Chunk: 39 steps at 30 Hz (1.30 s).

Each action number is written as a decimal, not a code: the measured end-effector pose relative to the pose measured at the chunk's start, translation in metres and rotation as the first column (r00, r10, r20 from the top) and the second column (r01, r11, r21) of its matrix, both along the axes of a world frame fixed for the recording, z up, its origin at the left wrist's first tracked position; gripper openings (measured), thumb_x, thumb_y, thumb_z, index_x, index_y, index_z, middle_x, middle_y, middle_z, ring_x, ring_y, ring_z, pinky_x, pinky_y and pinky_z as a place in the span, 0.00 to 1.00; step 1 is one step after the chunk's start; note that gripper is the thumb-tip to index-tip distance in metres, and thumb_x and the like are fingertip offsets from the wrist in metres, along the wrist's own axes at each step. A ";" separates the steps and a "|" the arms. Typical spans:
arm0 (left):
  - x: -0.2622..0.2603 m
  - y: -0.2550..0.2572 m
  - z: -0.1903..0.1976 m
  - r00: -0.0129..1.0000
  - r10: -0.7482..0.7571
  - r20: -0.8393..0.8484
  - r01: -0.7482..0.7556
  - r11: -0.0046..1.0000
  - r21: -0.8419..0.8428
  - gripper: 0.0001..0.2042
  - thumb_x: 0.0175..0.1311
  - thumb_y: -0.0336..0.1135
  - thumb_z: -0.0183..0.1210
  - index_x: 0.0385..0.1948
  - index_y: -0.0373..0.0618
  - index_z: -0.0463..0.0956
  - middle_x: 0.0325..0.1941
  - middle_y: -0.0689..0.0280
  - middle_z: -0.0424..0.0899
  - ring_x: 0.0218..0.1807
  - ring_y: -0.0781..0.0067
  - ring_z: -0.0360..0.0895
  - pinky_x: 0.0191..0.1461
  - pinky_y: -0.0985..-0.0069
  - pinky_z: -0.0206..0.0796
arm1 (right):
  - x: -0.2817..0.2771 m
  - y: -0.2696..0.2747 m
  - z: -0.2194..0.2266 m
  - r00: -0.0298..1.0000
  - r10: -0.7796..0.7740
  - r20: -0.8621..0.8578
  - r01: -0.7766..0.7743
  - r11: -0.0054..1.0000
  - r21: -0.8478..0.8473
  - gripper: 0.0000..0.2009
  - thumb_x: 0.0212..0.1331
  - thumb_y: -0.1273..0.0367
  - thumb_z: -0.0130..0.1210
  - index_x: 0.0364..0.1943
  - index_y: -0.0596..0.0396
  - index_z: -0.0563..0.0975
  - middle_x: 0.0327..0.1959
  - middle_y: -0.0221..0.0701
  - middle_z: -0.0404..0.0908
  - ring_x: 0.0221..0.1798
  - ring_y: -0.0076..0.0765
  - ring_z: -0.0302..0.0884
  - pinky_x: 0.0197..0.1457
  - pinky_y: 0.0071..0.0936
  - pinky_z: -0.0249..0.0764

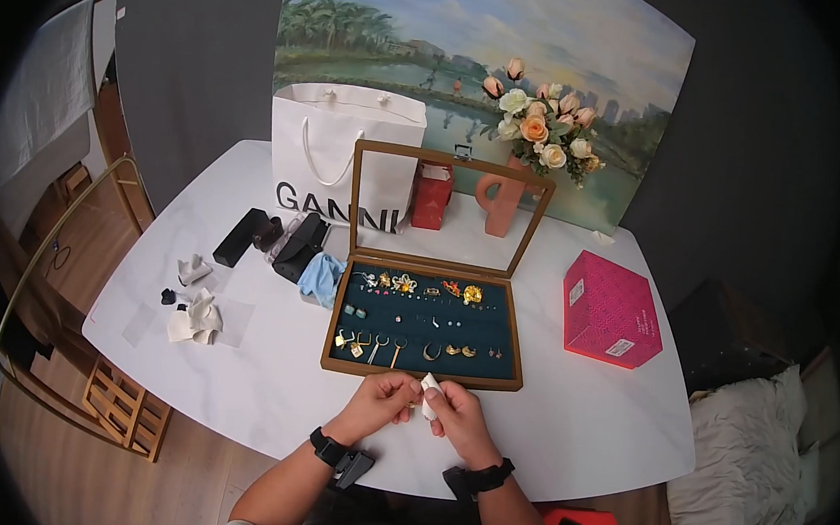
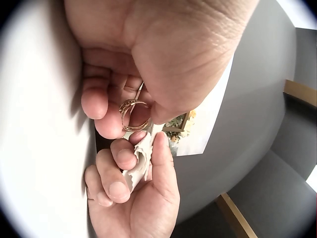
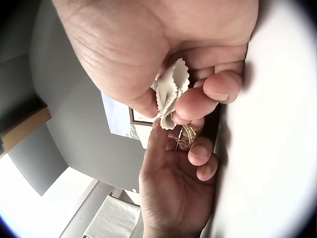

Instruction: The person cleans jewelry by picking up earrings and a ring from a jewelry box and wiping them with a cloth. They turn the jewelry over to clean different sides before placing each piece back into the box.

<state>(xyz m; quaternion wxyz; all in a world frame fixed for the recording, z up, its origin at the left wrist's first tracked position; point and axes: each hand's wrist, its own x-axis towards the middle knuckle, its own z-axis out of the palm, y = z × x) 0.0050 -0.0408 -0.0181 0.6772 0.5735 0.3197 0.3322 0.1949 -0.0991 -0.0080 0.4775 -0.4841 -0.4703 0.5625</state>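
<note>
A gold-coloured ring-shaped piece (image 2: 128,105) with several bands, one of them studded, is held in the fingers of my left hand (image 1: 376,406). My right hand (image 1: 462,426) pinches a folded white cloth with zigzag edges (image 3: 172,89) between thumb and fingers. The hands meet at the cloth (image 1: 428,397), in front of the jewelry case. That wooden case (image 1: 519,377) stands with its glass lid raised, and on its dark green lining lie rows of earrings, rings and brooches. How the left thumb touches the cloth is partly hidden.
A pink box (image 1: 614,307) stands at the right. Crumpled white cloths (image 1: 196,319) lie at the left, near a black case (image 1: 301,246) and a blue cloth (image 1: 321,278). A white paper bag (image 1: 346,138), red box (image 1: 431,196) and flower vase (image 1: 503,205) stand behind.
</note>
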 end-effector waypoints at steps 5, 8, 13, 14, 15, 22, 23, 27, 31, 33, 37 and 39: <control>0.000 0.000 0.002 1.000 -0.002 -0.013 0.002 1.000 0.004 0.12 0.80 0.40 0.56 0.45 0.41 0.83 0.31 0.74 0.82 0.28 0.88 0.77 0.31 0.86 0.68 | 0.000 0.000 -0.001 1.000 -0.005 0.006 0.005 1.000 -0.006 0.13 0.78 0.60 0.53 0.41 0.55 0.79 0.28 0.22 0.76 0.22 0.12 0.69 0.24 0.14 0.64; 0.000 0.000 0.002 1.000 -0.002 -0.018 0.003 1.000 0.007 0.12 0.80 0.40 0.56 0.44 0.41 0.83 0.31 0.74 0.82 0.28 0.88 0.77 0.31 0.86 0.68 | 0.000 0.000 -0.001 1.000 -0.007 0.004 0.007 1.000 -0.008 0.13 0.78 0.60 0.53 0.41 0.55 0.79 0.28 0.21 0.76 0.22 0.12 0.69 0.24 0.14 0.64; 0.000 -0.001 0.001 1.000 0.000 -0.024 0.000 1.000 0.013 0.12 0.80 0.40 0.56 0.45 0.41 0.83 0.31 0.74 0.82 0.28 0.88 0.76 0.31 0.86 0.68 | 0.000 -0.001 0.001 1.000 -0.006 0.002 0.006 1.000 -0.013 0.12 0.78 0.60 0.53 0.41 0.55 0.79 0.28 0.21 0.76 0.22 0.12 0.69 0.24 0.15 0.64; 0.000 -0.001 0.000 1.000 -0.001 -0.021 0.001 1.000 0.016 0.12 0.80 0.40 0.56 0.45 0.41 0.83 0.31 0.74 0.82 0.28 0.88 0.76 0.31 0.87 0.68 | 0.000 -0.001 0.000 1.000 -0.007 0.003 0.007 1.000 -0.010 0.12 0.78 0.61 0.53 0.41 0.55 0.79 0.28 0.21 0.76 0.22 0.12 0.69 0.24 0.15 0.64; 0.000 0.000 0.000 1.000 -0.002 -0.018 0.002 1.000 0.019 0.12 0.80 0.40 0.56 0.45 0.41 0.83 0.31 0.74 0.83 0.28 0.88 0.76 0.31 0.87 0.68 | 0.000 0.000 -0.001 1.000 -0.008 0.004 0.008 1.000 -0.006 0.12 0.78 0.61 0.53 0.41 0.55 0.78 0.28 0.21 0.76 0.22 0.12 0.69 0.24 0.15 0.64; -0.001 0.000 -0.002 1.000 -0.007 -0.007 0.008 1.000 0.019 0.12 0.80 0.40 0.56 0.46 0.42 0.83 0.32 0.74 0.83 0.29 0.88 0.76 0.32 0.87 0.68 | 0.000 0.000 0.000 1.000 -0.006 0.000 0.006 1.000 -0.004 0.12 0.78 0.61 0.53 0.40 0.55 0.78 0.28 0.21 0.76 0.22 0.12 0.69 0.24 0.15 0.64; -0.001 0.000 -0.002 1.000 -0.008 -0.007 0.009 1.000 0.019 0.12 0.80 0.40 0.56 0.46 0.42 0.83 0.32 0.74 0.83 0.29 0.88 0.76 0.32 0.87 0.68 | 0.000 0.000 0.000 1.000 -0.006 0.000 0.006 1.000 -0.004 0.12 0.78 0.61 0.53 0.40 0.55 0.78 0.28 0.21 0.76 0.22 0.12 0.69 0.24 0.15 0.65; -0.001 0.000 -0.002 1.000 -0.009 -0.014 0.010 1.000 0.022 0.12 0.80 0.41 0.56 0.45 0.42 0.83 0.31 0.74 0.83 0.29 0.88 0.76 0.32 0.87 0.68 | 0.000 0.000 0.000 1.000 -0.008 -0.001 0.008 1.000 -0.002 0.12 0.78 0.61 0.53 0.40 0.54 0.78 0.28 0.21 0.75 0.22 0.12 0.69 0.24 0.15 0.65; -0.001 -0.001 0.000 1.000 -0.008 -0.020 0.009 1.000 0.028 0.12 0.80 0.41 0.56 0.45 0.42 0.83 0.31 0.74 0.82 0.28 0.88 0.76 0.32 0.87 0.68 | 0.000 0.000 -0.001 1.000 -0.010 -0.008 0.010 1.000 -0.001 0.12 0.78 0.62 0.53 0.39 0.54 0.77 0.28 0.21 0.75 0.22 0.12 0.69 0.24 0.15 0.65; 0.000 -0.001 0.000 1.000 -0.007 -0.018 0.008 1.000 0.024 0.12 0.80 0.40 0.56 0.45 0.42 0.83 0.31 0.74 0.82 0.28 0.89 0.76 0.32 0.86 0.67 | 0.000 0.000 -0.001 1.000 -0.010 -0.009 0.010 1.000 -0.003 0.12 0.78 0.62 0.53 0.39 0.54 0.77 0.28 0.22 0.76 0.22 0.12 0.69 0.24 0.15 0.65; 0.000 -0.001 -0.003 1.000 -0.008 -0.017 0.009 1.000 0.012 0.11 0.80 0.39 0.56 0.44 0.42 0.83 0.30 0.74 0.82 0.28 0.89 0.76 0.32 0.86 0.67 | 0.000 0.000 -0.002 1.000 -0.011 -0.001 0.011 1.000 0.003 0.12 0.78 0.61 0.54 0.38 0.54 0.77 0.28 0.21 0.76 0.22 0.12 0.69 0.24 0.15 0.65; 0.000 -0.001 -0.003 1.000 -0.008 -0.013 0.008 1.000 0.014 0.11 0.80 0.39 0.56 0.44 0.42 0.83 0.30 0.74 0.82 0.28 0.89 0.76 0.32 0.86 0.67 | 0.000 0.000 -0.002 1.000 -0.009 -0.004 0.009 1.000 0.005 0.13 0.78 0.61 0.54 0.38 0.54 0.77 0.28 0.21 0.76 0.22 0.12 0.69 0.24 0.15 0.65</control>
